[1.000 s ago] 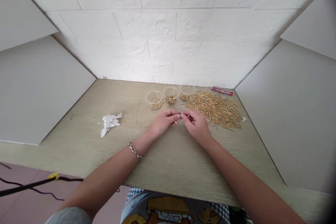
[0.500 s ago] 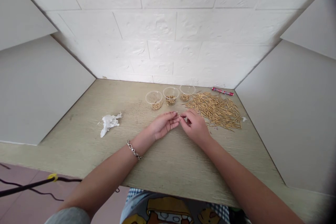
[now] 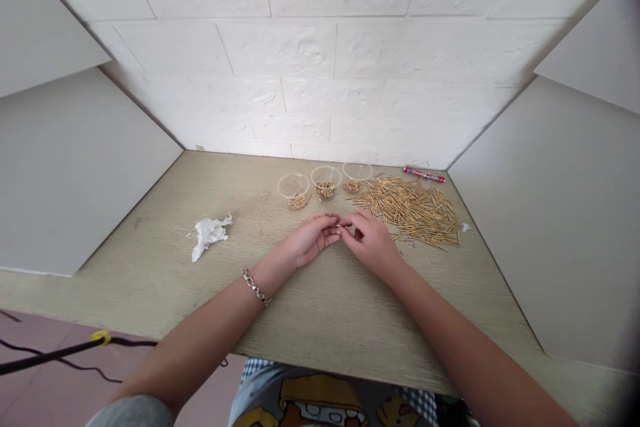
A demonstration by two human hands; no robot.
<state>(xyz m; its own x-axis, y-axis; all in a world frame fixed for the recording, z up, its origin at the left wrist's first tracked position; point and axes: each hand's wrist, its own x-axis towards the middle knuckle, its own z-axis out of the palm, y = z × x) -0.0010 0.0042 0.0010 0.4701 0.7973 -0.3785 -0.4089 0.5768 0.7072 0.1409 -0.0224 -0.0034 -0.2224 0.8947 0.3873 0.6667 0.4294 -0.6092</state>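
Pin between both hands' fingertip grips.

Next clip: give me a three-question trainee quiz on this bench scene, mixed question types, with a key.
1. True or false: the left hand and the right hand meet at the fingertips above the table.
2. How many clear cups stand near the back wall? A) two B) three C) five
3. Fill in: the pile of gold sticks lies to the ____ of the cups.

Key: 1 true; 2 B; 3 right
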